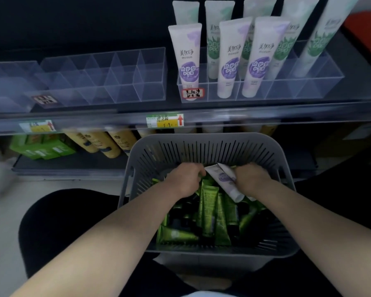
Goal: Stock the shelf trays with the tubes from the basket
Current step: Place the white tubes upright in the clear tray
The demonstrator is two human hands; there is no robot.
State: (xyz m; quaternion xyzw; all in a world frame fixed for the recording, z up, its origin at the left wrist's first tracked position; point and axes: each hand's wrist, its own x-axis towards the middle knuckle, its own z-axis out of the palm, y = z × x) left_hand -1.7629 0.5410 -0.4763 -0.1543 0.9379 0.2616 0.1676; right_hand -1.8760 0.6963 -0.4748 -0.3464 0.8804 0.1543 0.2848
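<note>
While my right hand (252,179) curls round a white-and-purple tube (225,179) at the grey basket's (201,138) far side, my left hand (185,179) digs among the green tubes (208,202), fingers bent; I cannot tell if it grips one. A hasty pull could spill neighbours over the rim. At the shelf's front edge, the right tray (287,91) has three purple tubes (189,67) and five green-printed tubes (214,43); the left tray (124,91) has none.

This is a shop aisle. Green-and-yellow paper price labels (165,121) sit on the shelf rail (266,117) across mid-frame; clear plastic divided trays (287,91) at upper right display branded white tubes (229,61); yellow bottles (104,142) line lower left.
</note>
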